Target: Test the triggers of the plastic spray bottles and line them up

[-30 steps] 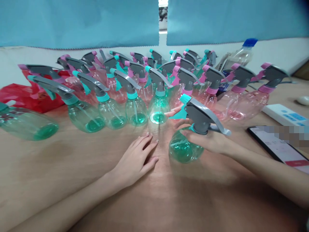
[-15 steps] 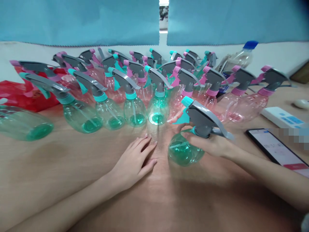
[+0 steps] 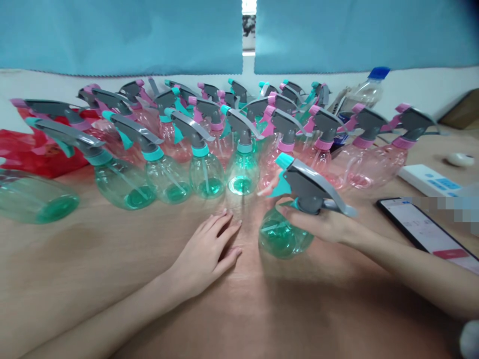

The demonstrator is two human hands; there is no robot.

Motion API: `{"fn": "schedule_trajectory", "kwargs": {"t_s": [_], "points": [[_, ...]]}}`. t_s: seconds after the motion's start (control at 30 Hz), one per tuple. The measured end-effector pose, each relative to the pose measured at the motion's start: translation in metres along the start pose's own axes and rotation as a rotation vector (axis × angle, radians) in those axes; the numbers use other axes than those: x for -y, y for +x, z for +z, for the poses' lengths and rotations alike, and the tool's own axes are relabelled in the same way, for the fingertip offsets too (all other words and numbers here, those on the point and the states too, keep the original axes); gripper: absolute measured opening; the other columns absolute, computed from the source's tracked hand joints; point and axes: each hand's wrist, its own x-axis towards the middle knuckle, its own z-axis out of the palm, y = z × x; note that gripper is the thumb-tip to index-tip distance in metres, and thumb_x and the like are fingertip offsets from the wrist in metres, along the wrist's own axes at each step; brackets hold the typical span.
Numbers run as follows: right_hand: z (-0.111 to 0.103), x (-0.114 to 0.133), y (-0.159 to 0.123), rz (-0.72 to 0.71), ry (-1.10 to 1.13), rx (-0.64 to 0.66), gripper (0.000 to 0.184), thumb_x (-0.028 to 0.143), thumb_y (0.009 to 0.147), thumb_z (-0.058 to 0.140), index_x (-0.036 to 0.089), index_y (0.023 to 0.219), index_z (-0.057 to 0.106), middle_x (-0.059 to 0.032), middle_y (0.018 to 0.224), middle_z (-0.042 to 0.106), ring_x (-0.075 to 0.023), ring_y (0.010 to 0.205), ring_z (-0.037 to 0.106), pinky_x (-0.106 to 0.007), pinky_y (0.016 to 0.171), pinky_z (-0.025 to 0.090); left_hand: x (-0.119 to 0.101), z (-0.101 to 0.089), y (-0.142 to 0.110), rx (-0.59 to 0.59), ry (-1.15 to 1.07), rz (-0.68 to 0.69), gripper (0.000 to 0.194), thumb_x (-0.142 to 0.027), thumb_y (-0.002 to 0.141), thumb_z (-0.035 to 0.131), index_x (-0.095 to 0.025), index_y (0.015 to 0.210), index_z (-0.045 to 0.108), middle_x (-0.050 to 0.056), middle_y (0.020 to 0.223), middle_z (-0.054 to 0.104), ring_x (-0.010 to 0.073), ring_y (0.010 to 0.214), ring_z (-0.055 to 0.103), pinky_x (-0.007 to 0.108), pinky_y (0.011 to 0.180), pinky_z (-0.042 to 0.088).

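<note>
My right hand (image 3: pixel 320 222) is wrapped round the neck of a green spray bottle (image 3: pixel 284 239) with a grey trigger head (image 3: pixel 310 187) and a teal nozzle; the bottle stands on the wooden table (image 3: pixel 112 279) in front of me. My left hand (image 3: pixel 207 252) lies flat on the table just left of that bottle, fingers stretched out and holding nothing. Right behind both hands stands a row of green spray bottles (image 3: pixel 205 172) and, to the right of them, pink spray bottles (image 3: pixel 325 149).
Several more spray bottles (image 3: pixel 239 94) crowd the back of the table. A red plastic bag (image 3: pixel 33 149) lies at the left, a phone (image 3: pixel 430 232) and a white device (image 3: pixel 430 179) at the right, a clear water bottle (image 3: pixel 364 89) behind. Blue curtains hang at the back.
My right hand has shifted the green bottle slightly left and nearer, settling it on the table. My left hand has stayed flat in place.
</note>
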Motion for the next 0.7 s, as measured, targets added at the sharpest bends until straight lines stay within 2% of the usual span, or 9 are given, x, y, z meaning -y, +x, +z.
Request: {"fn": "schedule_trajectory", "kwargs": {"t_s": [0.07, 0.13, 0.2, 0.27, 0.6, 0.7], "points": [[0.0003, -0.0031, -0.0018, 0.011, 0.018, 0.009, 0.025, 0.008, 0.071, 0.051, 0.028, 0.084, 0.06, 0.0013, 0.074, 0.064, -0.0149, 0.071, 0.065, -0.028, 0.068, 0.059, -0.0002, 0.0004, 0.0001, 0.003, 0.006, 0.0, 0.046, -0.039, 0.097, 0.045, -0.013, 0.135, 0.05, 0.017, 0.144, 0.046, 0.0311, 0.136, 0.036, 0.051, 0.108, 0.034], [0.0006, -0.0062, -0.0032, 0.021, 0.051, 0.005, 0.036, 0.006, 0.072, 0.051, 0.027, 0.099, 0.061, -0.0002, 0.093, 0.068, -0.0138, 0.076, 0.067, -0.027, 0.071, 0.059, 0.0001, 0.001, 0.0, -0.001, 0.01, 0.002, 0.046, -0.039, 0.097, 0.045, -0.013, 0.135, 0.05, 0.017, 0.144, 0.046, 0.0311, 0.136, 0.036, 0.051, 0.108, 0.034], [0.001, -0.0088, -0.004, 0.018, 0.081, -0.002, 0.046, 0.005, 0.072, 0.052, 0.027, 0.112, 0.058, -0.0024, 0.113, 0.065, -0.0139, 0.085, 0.068, -0.027, 0.076, 0.059, 0.0007, 0.0016, -0.0003, -0.006, 0.011, 0.005, 0.046, -0.039, 0.097, 0.045, -0.013, 0.135, 0.05, 0.016, 0.144, 0.045, 0.0309, 0.136, 0.036, 0.052, 0.109, 0.033], [0.0013, -0.0104, -0.0045, 0.008, 0.094, -0.001, 0.051, 0.005, 0.073, 0.052, 0.026, 0.119, 0.055, -0.0037, 0.123, 0.062, -0.0152, 0.093, 0.068, -0.028, 0.079, 0.059, 0.0013, 0.0019, -0.0005, -0.009, 0.011, 0.008, 0.046, -0.04, 0.098, 0.044, -0.013, 0.135, 0.05, 0.017, 0.144, 0.046, 0.0308, 0.136, 0.036, 0.052, 0.11, 0.032], [0.0022, -0.0055, -0.0017, 0.037, 0.066, -0.022, 0.051, 0.01, 0.073, 0.056, 0.03, 0.12, 0.057, -0.0032, 0.124, 0.063, -0.0193, 0.097, 0.069, -0.031, 0.078, 0.06, 0.0004, 0.0025, -0.0016, -0.01, 0.021, 0.014, 0.047, -0.04, 0.098, 0.044, -0.012, 0.135, 0.05, 0.017, 0.143, 0.046, 0.0306, 0.136, 0.036, 0.05, 0.109, 0.034], [0.0024, -0.004, -0.0011, 0.052, 0.058, -0.018, 0.051, 0.012, 0.073, 0.056, 0.03, 0.12, 0.057, -0.0033, 0.121, 0.065, -0.0193, 0.092, 0.07, -0.032, 0.076, 0.06, 0.0002, 0.0024, -0.0015, -0.011, 0.016, 0.013, 0.047, -0.04, 0.097, 0.045, -0.012, 0.135, 0.05, 0.017, 0.144, 0.045, 0.031, 0.136, 0.036, 0.051, 0.109, 0.033]]}}
